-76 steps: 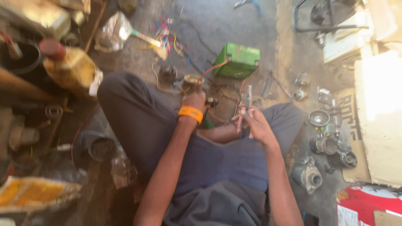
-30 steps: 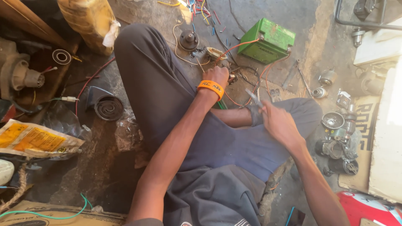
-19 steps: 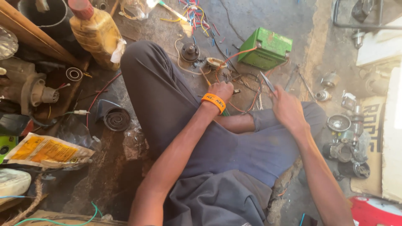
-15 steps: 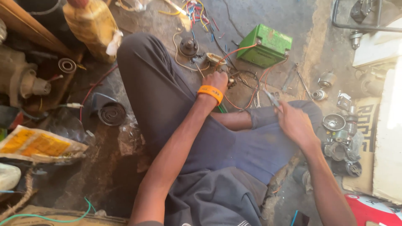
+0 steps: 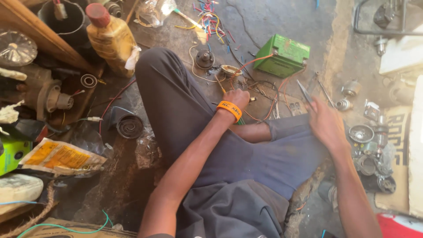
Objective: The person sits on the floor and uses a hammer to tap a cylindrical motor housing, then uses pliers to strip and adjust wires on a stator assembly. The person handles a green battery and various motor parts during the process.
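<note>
**Hands at work among wires on a workshop floor**

While the person sits cross-legged, the left hand (image 5: 237, 98), with an orange wristband (image 5: 229, 110), rests curled over a tangle of orange wires (image 5: 260, 94) just beside a small round metal part (image 5: 230, 70); what it grips I cannot tell. The right hand (image 5: 325, 123) holds slim pliers (image 5: 305, 93), fingers wrapped round the handles. A green battery box (image 5: 282, 55) sits beyond, wired in.

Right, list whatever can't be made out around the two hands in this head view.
- Left hand: its fingers curl downward, hiding what they grip among the orange wires.
- Right hand: motion-blurred; the thin grey metal tool at its fingers can't be identified.
- Small grey metal parts beside the right hand: too small to identify.
- Green box-shaped battery: its wire ends can't be traced.
</note>
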